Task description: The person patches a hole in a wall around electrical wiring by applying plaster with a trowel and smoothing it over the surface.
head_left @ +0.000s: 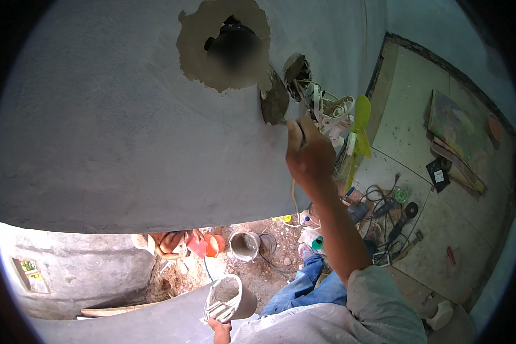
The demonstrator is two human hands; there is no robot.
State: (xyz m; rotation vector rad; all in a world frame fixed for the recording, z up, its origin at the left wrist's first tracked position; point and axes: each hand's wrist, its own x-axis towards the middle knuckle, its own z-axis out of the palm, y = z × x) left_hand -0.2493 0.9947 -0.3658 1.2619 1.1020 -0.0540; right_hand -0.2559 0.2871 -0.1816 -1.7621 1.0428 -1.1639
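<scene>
My right hand [311,152] is closed round the handle of a putty knife, which it mostly hides. The broad, plaster-smeared blade [274,98] lies against the grey wall [132,149], at the lower right edge of a damp brown plaster patch [195,54]. A dark, blurred opening [232,49] sits in that patch. Just right of the blade, a rough hole [296,70] has wires coming out of it. Low in view, my left hand [219,329] grips a grey bucket [245,303] near its rim; pale strips [226,308] show at its mouth.
Beside my right hand hangs a white fan with yellow-green blades [361,120]. Power tools and cables [384,209] lie on the tiled floor, with flat boards [456,126] farther right. Below, another person [169,243] is near an orange bucket [215,245] and a grey bucket [245,246].
</scene>
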